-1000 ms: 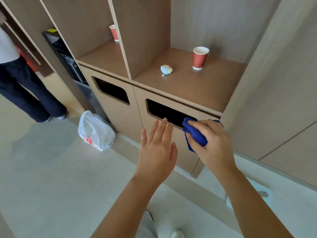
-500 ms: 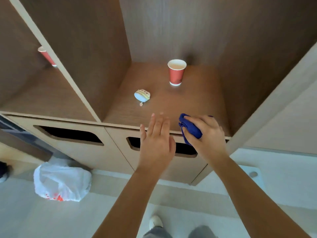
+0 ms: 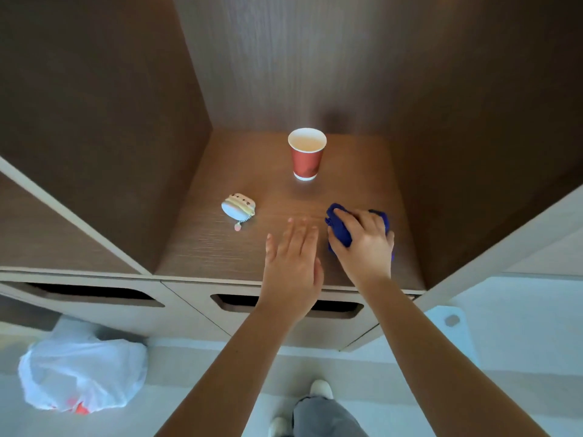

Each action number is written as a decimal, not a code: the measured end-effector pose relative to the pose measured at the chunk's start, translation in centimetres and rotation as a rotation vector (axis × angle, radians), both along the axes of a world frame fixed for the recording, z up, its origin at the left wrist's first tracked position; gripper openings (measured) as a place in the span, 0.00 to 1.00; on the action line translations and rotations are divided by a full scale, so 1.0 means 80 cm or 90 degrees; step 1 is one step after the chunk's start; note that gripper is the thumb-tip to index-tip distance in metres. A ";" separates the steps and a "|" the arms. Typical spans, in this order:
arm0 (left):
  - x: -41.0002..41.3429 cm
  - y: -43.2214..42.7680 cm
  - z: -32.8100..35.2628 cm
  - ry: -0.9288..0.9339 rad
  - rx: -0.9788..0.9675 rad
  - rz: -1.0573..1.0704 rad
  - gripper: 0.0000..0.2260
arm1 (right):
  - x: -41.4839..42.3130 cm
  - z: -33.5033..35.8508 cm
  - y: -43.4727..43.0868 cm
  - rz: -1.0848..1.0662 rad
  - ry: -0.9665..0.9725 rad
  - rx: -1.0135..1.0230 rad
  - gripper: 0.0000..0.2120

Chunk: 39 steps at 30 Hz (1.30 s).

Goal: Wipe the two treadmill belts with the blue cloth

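Two hands reach over the brown wooden shelf (image 3: 202, 247): the left hand (image 3: 291, 263) flat, fingers straight, empty; the right hand (image 3: 367, 244) clutches the bunched blue cloth (image 3: 339, 233), front-right of the red paper cup (image 3: 307, 154), probably to park it; no treadmill belts show

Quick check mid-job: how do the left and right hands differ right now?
The left hand lies flat with straight fingers; the right hand has its fingers curled. The left hand holds nothing; the right hand grips the bunched blue cloth. Both reach side by side over the wooden shelf.
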<state>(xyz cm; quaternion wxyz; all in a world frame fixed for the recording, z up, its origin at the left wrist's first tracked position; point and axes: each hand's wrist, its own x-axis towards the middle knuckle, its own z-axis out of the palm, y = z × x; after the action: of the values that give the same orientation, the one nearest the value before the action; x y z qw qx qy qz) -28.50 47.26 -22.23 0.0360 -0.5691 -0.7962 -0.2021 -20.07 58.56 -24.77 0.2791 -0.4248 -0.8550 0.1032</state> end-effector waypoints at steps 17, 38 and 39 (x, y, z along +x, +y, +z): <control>-0.013 0.021 -0.038 0.001 -0.063 -0.035 0.23 | 0.024 -0.022 -0.012 0.099 -0.166 0.032 0.30; 0.019 0.072 -0.025 -0.005 -0.073 -0.085 0.24 | 0.065 -0.006 0.053 0.091 -0.260 -0.101 0.33; 0.018 0.071 -0.024 0.003 -0.075 -0.081 0.24 | 0.064 -0.004 0.052 0.088 -0.263 -0.105 0.32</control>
<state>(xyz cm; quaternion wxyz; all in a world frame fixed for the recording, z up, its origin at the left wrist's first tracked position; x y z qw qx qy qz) -27.09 52.91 -24.15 -0.0086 -0.6200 -0.7689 -0.1559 -14.93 62.69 -25.10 0.0550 -0.3989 -0.9096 0.1022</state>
